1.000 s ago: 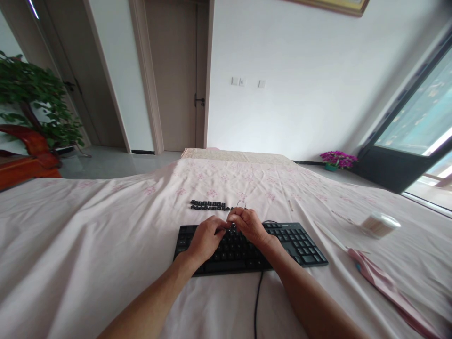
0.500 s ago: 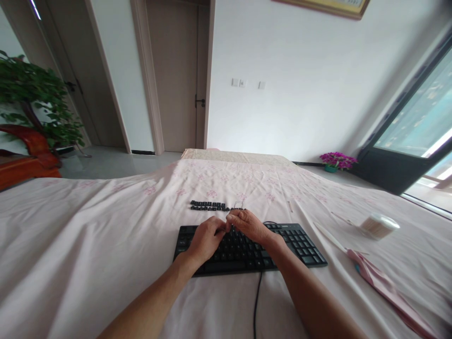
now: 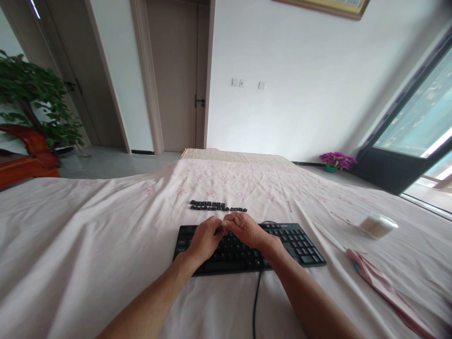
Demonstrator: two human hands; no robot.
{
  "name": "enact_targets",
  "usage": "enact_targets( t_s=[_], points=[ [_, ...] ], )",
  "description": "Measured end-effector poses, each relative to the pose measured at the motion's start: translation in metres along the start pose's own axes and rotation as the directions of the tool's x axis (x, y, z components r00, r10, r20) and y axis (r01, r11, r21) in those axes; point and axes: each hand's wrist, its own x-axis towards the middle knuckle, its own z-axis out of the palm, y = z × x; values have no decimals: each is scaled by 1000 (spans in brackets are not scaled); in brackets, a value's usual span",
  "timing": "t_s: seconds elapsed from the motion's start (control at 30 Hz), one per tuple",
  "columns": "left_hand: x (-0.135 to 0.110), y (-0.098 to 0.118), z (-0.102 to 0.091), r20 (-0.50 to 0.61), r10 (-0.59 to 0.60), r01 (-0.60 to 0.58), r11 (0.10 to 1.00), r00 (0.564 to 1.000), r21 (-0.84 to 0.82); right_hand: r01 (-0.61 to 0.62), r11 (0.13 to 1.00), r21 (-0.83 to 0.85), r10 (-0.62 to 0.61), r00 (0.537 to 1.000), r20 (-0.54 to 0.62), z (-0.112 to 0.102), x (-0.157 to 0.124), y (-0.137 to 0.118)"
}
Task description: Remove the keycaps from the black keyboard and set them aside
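A black keyboard (image 3: 300, 245) lies on a pink flowered sheet (image 3: 88, 235), its cable (image 3: 254, 301) running toward me. My left hand (image 3: 205, 240) rests on the keys left of centre with its fingers curled. My right hand (image 3: 247, 230) is closed above the top key rows, and its fingertips meet those of the left hand. What the fingers pinch is hidden. Two short rows of loose black keycaps (image 3: 215, 205) lie on the sheet just beyond the keyboard.
A round tub of cotton swabs (image 3: 377, 226) stands at the right, with a thin stick (image 3: 328, 235) and a pink packet (image 3: 381, 282) nearer me. A single swab (image 3: 289, 206) lies beyond the keyboard. A leafy plant (image 3: 35, 103) and potted flowers (image 3: 337, 160) stand on the floor.
My right hand has dropped lower onto the keyboard. The wire loop that stuck up from its fingers before no longer shows. The left hand stayed in place.
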Motion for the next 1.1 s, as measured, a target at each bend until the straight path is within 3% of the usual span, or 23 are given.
enact_targets(
  t_s=[0.1,0.27,0.53,0.77,0.97,1.1],
  points=[
    [0,0,0,-4,1,-1,1000,1000,3,-11,1000,-11,11,1000,-5,1,1,0],
    [0,3,-2,-1,36,-36,999,999,-26,-82,988,134,92,994,-65,-1,1,9],
    [0,4,-2,-1,12,-12,1000,1000,1,-75,980,184,100,987,-126,5,1,9],
    [0,-1,1,-16,18,-18,1000,1000,16,19,999,-40,-21,998,-53,6,0,3],
    [0,-5,3,-9,20,-20,1000,1000,7,124,961,-247,-126,992,7,10,-1,-6],
    [0,-3,2,-7,15,-15,1000,1000,12,112,963,-247,-119,993,-15,11,0,-4]
  ],
)
